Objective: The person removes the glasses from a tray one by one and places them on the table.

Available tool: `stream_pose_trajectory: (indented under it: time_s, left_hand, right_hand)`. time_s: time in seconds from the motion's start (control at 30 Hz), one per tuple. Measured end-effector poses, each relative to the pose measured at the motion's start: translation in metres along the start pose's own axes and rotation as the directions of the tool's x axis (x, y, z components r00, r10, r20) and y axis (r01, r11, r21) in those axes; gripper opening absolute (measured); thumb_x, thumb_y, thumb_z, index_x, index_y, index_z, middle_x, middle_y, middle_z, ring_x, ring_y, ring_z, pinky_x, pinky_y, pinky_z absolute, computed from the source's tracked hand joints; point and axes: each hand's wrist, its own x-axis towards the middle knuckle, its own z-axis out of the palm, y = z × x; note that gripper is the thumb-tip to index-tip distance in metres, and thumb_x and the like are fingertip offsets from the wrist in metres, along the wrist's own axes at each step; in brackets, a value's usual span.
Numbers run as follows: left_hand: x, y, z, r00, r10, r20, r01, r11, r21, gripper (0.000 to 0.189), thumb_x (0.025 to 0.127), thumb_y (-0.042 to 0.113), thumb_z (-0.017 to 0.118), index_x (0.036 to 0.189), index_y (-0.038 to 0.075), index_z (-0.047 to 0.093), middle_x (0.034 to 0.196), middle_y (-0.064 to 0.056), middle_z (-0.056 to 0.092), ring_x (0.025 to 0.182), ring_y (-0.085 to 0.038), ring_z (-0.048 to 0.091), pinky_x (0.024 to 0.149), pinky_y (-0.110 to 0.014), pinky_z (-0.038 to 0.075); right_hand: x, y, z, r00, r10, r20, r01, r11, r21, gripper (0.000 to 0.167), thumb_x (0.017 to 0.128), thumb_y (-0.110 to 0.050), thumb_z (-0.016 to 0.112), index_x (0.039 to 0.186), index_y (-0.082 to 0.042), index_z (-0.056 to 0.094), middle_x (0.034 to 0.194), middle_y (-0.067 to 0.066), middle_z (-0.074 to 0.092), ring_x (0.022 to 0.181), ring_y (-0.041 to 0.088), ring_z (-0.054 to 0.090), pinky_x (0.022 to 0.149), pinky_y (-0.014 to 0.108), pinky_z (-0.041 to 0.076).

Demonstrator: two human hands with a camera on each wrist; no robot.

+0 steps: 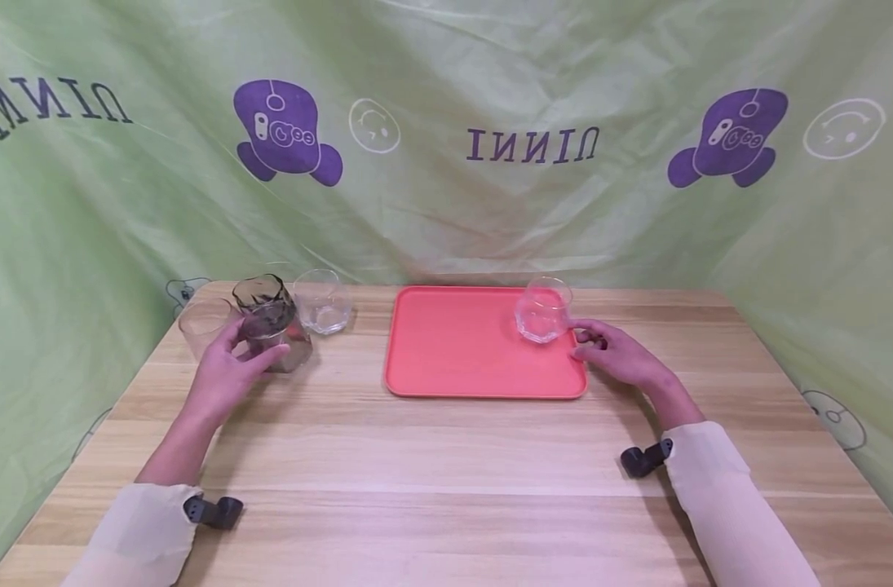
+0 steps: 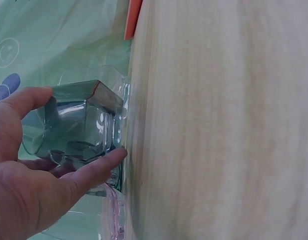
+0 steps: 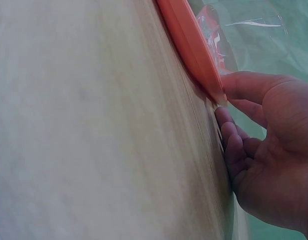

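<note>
My left hand holds a smoky grey drinking glass at the left of the table, thumb and fingers about its sides. In the left wrist view that glass looks faceted. Another dark rim shows just behind; whether it belongs to a separate glass I cannot tell. A pinkish glass stands left of the hand, a clear glass to the right behind it. With its fingers curled, my right hand grips the right edge of a red tray. On the tray, near those fingers, stands a clear faceted glass.
The wooden table extends toward me in front of the tray. A green printed curtain hangs along its back and sides. Small black wrist cameras sit on both sleeves.
</note>
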Motion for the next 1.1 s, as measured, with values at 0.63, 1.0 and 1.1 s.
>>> stream_pose_trajectory:
  time_s: [0.63, 1.0, 1.1]
  left_hand:
    - [0.0004, -0.0006, 0.0032, 1.0, 0.008, 0.029, -0.007, 0.999, -0.039, 0.081, 0.095, 0.02, 0.077, 0.155, -0.006, 0.029, 0.152, -0.028, 0.04, 0.135, -0.046, 0.047, 0.083, -0.015, 0.053]
    - [-0.0037, 0.0004, 0.0015, 1.0, -0.016, 0.011, 0.015, 0.999, 0.042, 0.083, 0.093, 0.028, 0.079, 0.153, -0.006, 0.034, 0.148, -0.028, 0.047, 0.127, -0.038, 0.053, 0.079, -0.014, 0.052]
    - [-0.0037, 0.0013, 0.0013, 1.0, -0.006, 0.008, 0.006, 0.999, 0.051, 0.082, 0.093, 0.027, 0.079, 0.152, -0.007, 0.034, 0.148, -0.029, 0.046, 0.13, -0.042, 0.051, 0.079, -0.012, 0.05]
  right_hand:
    - [-0.0009, 0.0008, -0.0002, 1.0, 0.011, 0.0, -0.011, 1.0, -0.002, 0.057, 0.102, -0.024, 0.065, 0.153, -0.008, 0.046, 0.131, 0.021, 0.054, 0.113, 0.035, 0.049, 0.094, 0.047, 0.042]
    - [-0.0018, 0.0, -0.0003, 1.0, 0.001, -0.006, -0.001, 1.0, 0.007, 0.056, 0.102, -0.022, 0.065, 0.153, -0.007, 0.047, 0.129, 0.021, 0.055, 0.11, 0.034, 0.05, 0.092, 0.045, 0.043]
    - [-0.0009, 0.0008, 0.0006, 1.0, -0.001, -0.006, 0.001, 1.0, 0.006, 0.055, 0.103, -0.022, 0.065, 0.153, -0.007, 0.047, 0.129, 0.021, 0.055, 0.11, 0.034, 0.05, 0.092, 0.045, 0.043]
